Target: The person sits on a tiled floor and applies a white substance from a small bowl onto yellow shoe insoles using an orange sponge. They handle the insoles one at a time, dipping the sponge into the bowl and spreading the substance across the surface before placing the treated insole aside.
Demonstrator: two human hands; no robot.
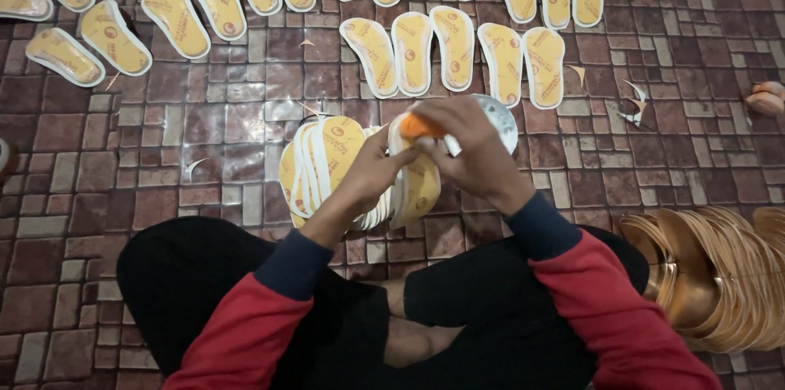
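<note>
A yellow insole (pixel 414 186) is being held upright above the crossed legs, gripped along its edge by the left hand (pixel 372 173). An orange sponge (pixel 419 127) is being pinched in the right hand (pixel 474 149) and pressed on the insole's top. Just behind, a stack of insoles (pixel 315 165) and a round white dish (pixel 499 116) are lying on the brick-patterned floor (pixel 204 128). Farther off, rows of insoles (pixel 454 51) are being kept spread out.
</note>
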